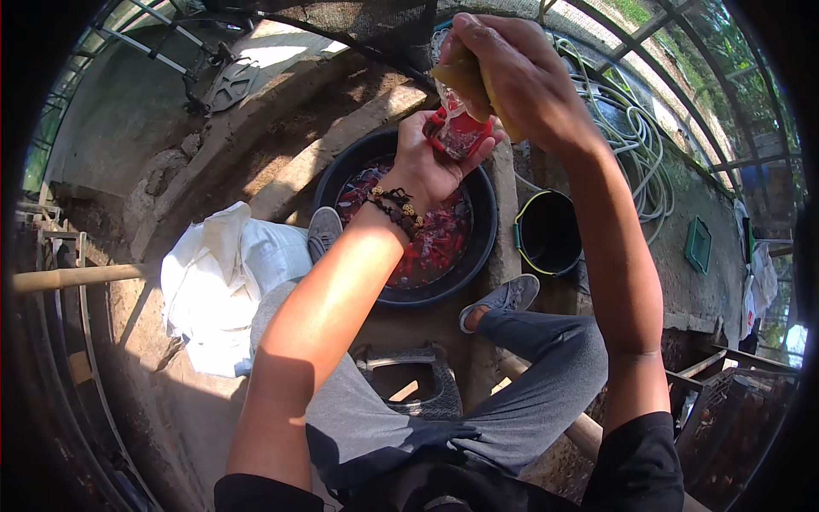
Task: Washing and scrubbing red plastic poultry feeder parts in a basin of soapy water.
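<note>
My left hand [430, 163], with beaded bracelets at its wrist, holds a small red plastic piece [459, 136] above a round black tub. Just above it, my right hand [521, 80] grips a yellow-green sponge [466, 83]. Clear water or suds run between the sponge and the red piece. The black tub [489, 246] stands on the ground between my feet and holds many red pieces [438, 240] in water. My left forearm hides part of the tub.
A black bucket [549, 233] stands right of the tub, near a coiled pale hose [640, 153]. White sacks [221, 288] lie at the left beside a bamboo pole [83, 277]. A green tray [699, 245] is farther right. Concrete ledges [301, 160] run behind the tub.
</note>
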`<state>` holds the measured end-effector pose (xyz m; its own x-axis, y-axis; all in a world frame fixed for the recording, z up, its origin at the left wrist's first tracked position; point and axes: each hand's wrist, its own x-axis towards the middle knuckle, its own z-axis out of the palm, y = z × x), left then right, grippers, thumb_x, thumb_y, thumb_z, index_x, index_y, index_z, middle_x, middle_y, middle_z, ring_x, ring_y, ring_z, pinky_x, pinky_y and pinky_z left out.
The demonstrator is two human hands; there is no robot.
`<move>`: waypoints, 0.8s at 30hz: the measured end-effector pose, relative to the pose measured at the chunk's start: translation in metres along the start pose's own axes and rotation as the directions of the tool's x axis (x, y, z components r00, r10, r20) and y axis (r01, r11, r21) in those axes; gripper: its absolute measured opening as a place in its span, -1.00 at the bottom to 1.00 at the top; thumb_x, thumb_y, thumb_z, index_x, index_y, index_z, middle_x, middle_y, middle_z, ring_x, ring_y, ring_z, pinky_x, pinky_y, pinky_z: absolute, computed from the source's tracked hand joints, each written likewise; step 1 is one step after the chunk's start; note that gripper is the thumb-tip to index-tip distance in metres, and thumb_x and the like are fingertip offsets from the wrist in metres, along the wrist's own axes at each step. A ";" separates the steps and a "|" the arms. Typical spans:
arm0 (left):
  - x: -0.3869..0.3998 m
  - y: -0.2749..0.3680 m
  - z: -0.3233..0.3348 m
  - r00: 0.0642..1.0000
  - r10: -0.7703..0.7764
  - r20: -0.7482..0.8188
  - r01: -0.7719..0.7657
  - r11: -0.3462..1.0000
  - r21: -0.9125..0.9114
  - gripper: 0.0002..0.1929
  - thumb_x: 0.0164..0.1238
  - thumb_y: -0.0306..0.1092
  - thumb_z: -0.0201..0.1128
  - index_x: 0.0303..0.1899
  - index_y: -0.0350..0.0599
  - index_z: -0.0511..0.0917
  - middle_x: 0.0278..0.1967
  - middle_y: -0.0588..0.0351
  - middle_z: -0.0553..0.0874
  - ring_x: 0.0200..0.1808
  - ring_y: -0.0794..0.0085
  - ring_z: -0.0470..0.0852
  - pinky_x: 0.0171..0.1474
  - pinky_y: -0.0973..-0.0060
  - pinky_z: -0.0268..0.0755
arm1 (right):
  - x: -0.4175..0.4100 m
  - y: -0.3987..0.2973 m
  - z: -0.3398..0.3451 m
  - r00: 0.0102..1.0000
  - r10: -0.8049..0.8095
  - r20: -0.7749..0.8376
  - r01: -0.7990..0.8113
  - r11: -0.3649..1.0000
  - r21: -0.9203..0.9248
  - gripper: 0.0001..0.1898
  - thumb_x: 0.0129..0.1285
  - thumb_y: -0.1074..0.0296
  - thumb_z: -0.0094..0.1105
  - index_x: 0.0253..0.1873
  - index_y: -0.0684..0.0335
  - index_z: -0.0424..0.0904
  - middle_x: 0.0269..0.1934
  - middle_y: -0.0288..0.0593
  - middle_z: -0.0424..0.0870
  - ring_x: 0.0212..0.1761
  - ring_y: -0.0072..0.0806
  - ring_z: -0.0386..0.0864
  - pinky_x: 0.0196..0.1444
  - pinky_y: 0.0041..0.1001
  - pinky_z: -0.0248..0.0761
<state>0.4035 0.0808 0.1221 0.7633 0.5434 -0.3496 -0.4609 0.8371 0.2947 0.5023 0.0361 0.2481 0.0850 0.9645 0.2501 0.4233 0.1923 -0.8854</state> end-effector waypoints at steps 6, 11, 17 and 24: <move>0.011 0.004 -0.014 0.988 -0.130 0.080 0.139 0.983 -0.123 -0.46 0.45 -0.17 -0.20 0.23 -0.45 0.38 0.07 -0.36 0.63 0.09 -0.22 0.67 0.07 0.12 0.71 | 0.015 -0.020 -0.011 0.989 0.080 -0.126 -0.066 0.991 0.113 -0.53 0.62 0.09 -0.12 -0.34 0.31 0.52 -0.63 -0.26 0.47 -0.68 -0.57 0.37 -0.62 -0.51 0.29; 0.015 0.002 -0.014 0.988 -0.145 0.056 0.150 0.983 -0.103 -0.49 0.45 -0.15 -0.19 0.19 -0.40 0.41 0.09 -0.31 0.63 0.11 -0.18 0.66 0.08 0.12 0.71 | 0.012 0.003 0.000 0.985 -0.025 -0.169 0.047 0.991 0.125 -0.54 0.60 0.09 -0.09 -0.34 0.31 0.53 -0.60 -0.29 0.47 -0.60 -0.62 0.39 -0.54 -0.52 0.28; 0.011 -0.008 -0.009 0.997 -0.004 -0.071 0.010 0.996 0.084 -0.51 0.57 0.00 -0.21 0.15 -0.18 0.49 0.02 -0.02 0.67 0.08 0.17 0.68 0.20 0.12 0.60 | -0.008 0.064 0.021 0.991 0.014 -0.137 -0.006 0.999 0.053 -0.58 0.59 0.09 -0.03 -0.36 0.23 0.49 -0.54 -0.40 0.42 -0.50 -0.72 0.36 -0.44 -0.60 0.25; 0.014 -0.004 -0.007 0.980 -0.066 -0.186 0.092 0.987 0.132 -0.62 0.48 -0.04 -0.11 -0.01 -0.09 0.54 -0.18 0.04 0.67 -0.13 0.19 0.68 -0.02 0.24 0.68 | -0.047 0.090 0.021 0.880 0.366 -0.301 -0.227 0.883 0.411 -0.55 0.56 -0.04 0.01 -0.41 0.11 0.36 -0.57 -0.41 0.37 -0.69 -0.71 0.25 -0.67 -0.66 0.11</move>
<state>0.4134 0.0855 0.1095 0.6943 0.4890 -0.5280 -0.3249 0.8677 0.3763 0.5172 0.0118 0.1484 0.5017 0.8649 0.0138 -0.0166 0.0255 -0.9995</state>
